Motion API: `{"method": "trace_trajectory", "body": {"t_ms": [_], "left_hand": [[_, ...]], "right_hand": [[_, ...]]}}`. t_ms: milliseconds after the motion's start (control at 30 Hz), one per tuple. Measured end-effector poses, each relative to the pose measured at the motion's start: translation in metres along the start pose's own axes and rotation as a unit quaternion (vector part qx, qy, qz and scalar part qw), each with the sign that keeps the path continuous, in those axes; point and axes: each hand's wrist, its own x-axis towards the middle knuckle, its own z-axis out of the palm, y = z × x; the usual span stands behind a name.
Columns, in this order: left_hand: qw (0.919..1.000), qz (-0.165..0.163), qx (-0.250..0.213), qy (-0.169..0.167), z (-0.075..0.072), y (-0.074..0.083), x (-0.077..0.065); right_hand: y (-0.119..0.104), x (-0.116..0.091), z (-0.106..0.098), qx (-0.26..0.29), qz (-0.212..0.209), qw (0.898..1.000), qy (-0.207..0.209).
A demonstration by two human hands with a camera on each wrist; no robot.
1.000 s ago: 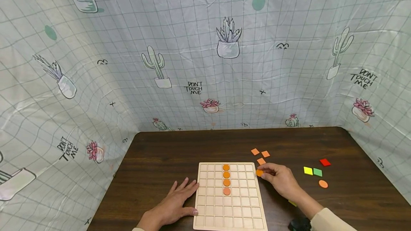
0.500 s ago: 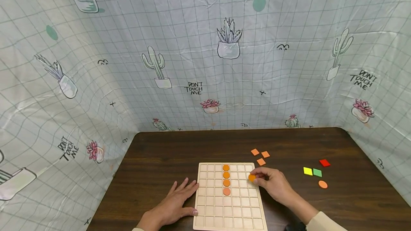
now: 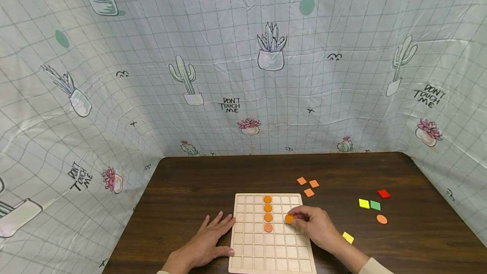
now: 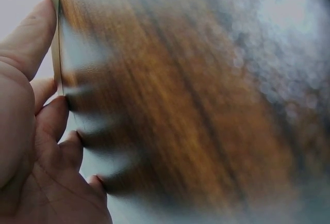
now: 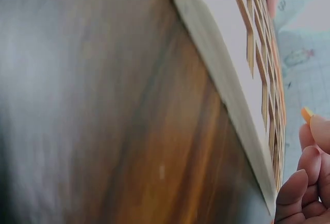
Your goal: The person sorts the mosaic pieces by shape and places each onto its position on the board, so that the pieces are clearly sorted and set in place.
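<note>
A pale wooden grid board (image 3: pixel 249 261) lies on the dark table. One column of it holds several round discs: orange ones such as the top disc (image 3: pixel 268 199), and a paler salmon disc (image 3: pixel 268 227) lowest. Over the board's right half, my right hand (image 3: pixel 313 225) pinches an orange disc (image 3: pixel 289 219) between thumb and fingers; the right wrist view shows the disc's edge (image 5: pixel 307 114) above the board. My left hand (image 3: pixel 205 240) rests flat at the board's left edge, fingers spread. In the left wrist view its fingertips and thumb (image 4: pixel 36 38) touch the board's side.
Beyond the board's far right corner lie orange squares, one of them an orange square tile (image 3: pixel 309 192). Farther right are a yellow tile (image 3: pixel 364 203), a green tile (image 3: pixel 375 205), a red tile (image 3: pixel 384 193) and a light orange disc (image 3: pixel 382 219). Another yellow tile (image 3: pixel 348 237) lies near my right forearm.
My right hand has carried the orange disc leftward from beside the board's right edge to over its squares. The yellow tile by the right forearm has come into view. My left hand has stayed put.
</note>
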Motion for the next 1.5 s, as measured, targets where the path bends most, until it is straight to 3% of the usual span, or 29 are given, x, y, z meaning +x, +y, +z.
{"method": "trace_trajectory", "body": {"t_ms": [700, 1133, 1500], "left_hand": [[1.0000, 0.004, -0.001, -0.001, -0.001, -0.002, 0.001], [1.0000, 0.004, -0.007, -0.005, -0.001, -0.002, 0.000], [1.0000, 0.007, -0.005, -0.001, -0.001, -0.002, 0.001]], "right_hand": [[-0.020, -0.013, 0.034, 0.020, -0.039, 0.998, -0.041], [-0.021, -0.015, 0.047, -0.038, -0.060, 0.996, -0.055], [-0.023, -0.017, 0.052, -0.060, -0.065, 0.995, -0.039]]}}
